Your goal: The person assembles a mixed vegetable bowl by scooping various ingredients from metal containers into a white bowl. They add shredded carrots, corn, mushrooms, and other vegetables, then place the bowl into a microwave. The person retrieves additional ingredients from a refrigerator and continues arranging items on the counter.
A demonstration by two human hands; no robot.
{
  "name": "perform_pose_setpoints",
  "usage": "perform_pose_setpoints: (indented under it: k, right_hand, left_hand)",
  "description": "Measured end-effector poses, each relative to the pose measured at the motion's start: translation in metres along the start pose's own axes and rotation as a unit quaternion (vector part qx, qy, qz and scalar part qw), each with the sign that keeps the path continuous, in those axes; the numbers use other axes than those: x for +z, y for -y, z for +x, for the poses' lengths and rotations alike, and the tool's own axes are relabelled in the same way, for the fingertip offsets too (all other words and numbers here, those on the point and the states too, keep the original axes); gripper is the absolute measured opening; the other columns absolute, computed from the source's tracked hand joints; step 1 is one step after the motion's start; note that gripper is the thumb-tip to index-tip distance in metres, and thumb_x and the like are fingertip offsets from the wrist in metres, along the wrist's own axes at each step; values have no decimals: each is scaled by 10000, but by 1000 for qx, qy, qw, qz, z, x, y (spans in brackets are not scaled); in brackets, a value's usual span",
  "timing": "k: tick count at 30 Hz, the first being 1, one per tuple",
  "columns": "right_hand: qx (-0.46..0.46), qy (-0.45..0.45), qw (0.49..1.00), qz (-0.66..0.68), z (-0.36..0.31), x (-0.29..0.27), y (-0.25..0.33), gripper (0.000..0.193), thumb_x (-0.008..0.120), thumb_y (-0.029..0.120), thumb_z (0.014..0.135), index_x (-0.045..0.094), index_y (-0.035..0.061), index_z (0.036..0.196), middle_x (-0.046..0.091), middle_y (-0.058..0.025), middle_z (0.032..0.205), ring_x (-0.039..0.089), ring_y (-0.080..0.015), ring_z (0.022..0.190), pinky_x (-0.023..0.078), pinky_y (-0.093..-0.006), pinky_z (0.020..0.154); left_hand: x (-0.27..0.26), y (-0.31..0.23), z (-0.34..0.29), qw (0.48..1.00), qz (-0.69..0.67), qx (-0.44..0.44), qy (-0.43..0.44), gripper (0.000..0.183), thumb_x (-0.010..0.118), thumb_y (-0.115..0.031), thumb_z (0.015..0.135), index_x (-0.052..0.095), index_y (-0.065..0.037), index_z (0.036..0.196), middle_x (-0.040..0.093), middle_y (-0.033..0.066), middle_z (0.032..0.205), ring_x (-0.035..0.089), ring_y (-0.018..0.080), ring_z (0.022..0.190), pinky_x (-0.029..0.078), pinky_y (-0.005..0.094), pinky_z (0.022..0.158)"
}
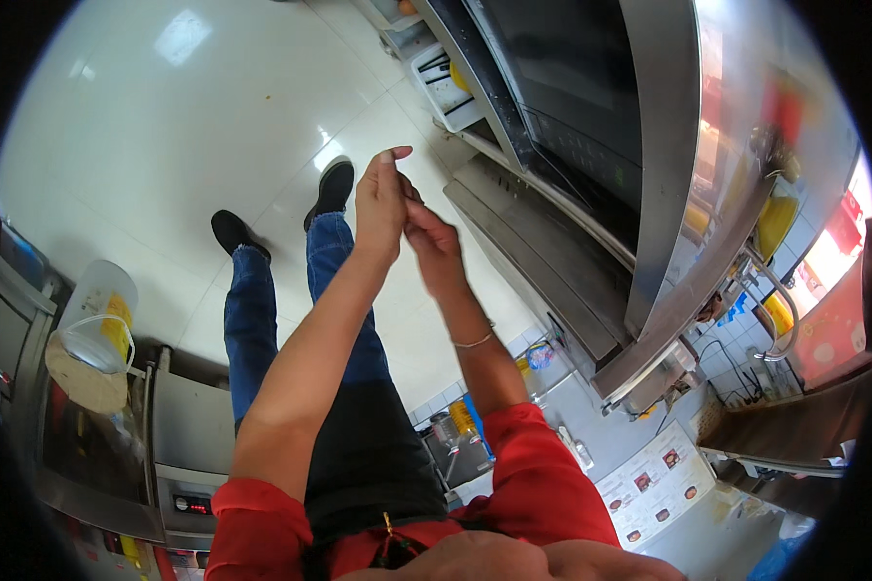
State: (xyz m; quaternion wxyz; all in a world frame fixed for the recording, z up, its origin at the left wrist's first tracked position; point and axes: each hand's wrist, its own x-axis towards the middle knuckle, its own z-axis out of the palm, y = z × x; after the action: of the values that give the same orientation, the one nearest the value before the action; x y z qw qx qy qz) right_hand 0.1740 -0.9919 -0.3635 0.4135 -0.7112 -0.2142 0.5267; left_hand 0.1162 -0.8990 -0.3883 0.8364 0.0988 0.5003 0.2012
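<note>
In front of my body, above the pale tiled floor, my two hands meet and touch each other. My left hand [382, 201] lies partly over the right, with a finger stretched out towards the right at its tip. Against its inner side rests my right hand [433, 235], its fingers partly hidden behind the left hand. No object shows in either hand. A thin bracelet [473, 341] circles my right wrist. The steel shelf edge [528, 257] is nearest to the right hand.
On my right stands a dark-fronted appliance [581, 107] in a steel frame, with a white tray [444, 97] beside it. To my left, a clear plastic tub [99, 300] sits on steel equipment [194, 421]. A curved faucet [793, 324] shows at far right.
</note>
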Motion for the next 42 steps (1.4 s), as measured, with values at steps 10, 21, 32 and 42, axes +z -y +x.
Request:
perform_pose_setpoints:
  k: [10,21,32,42]
  right_hand:
    - [-129,-481,854,-150,90,-147,-12,165,591,64,846,480,-48,894,608,-132,789,622,-169,637,548,-265,553]
    - [-111,-480,847,-201,98,-167,-11,313,612,182,846,595,-57,645,626,-112,567,611,-144,503,518,-265,479]
    - [-116,-480,841,-223,101,-171,-14,321,601,181,853,591,-68,651,635,-120,609,614,-142,537,516,-268,508]
    - [-106,-482,829,-264,101,-170,-13,331,589,207,864,543,-62,676,628,-121,606,614,-164,526,513,-268,516]
  left_hand:
    - [-89,50,-55,985,94,-134,-62,366,440,-374,934,541,-68,1107,468,-5,701,482,76,640,440,220,666]
    - [-231,112,-145,959,185,-183,-110,299,426,-270,948,559,-29,1065,483,14,665,484,74,612,455,225,571]
    - [-287,101,-186,950,160,-225,-146,252,444,-243,947,531,-48,1081,466,-15,667,449,56,602,411,203,571]
    - [-290,96,-188,949,180,-216,-142,254,451,-262,946,538,-65,1080,486,-15,675,476,59,621,433,209,600]
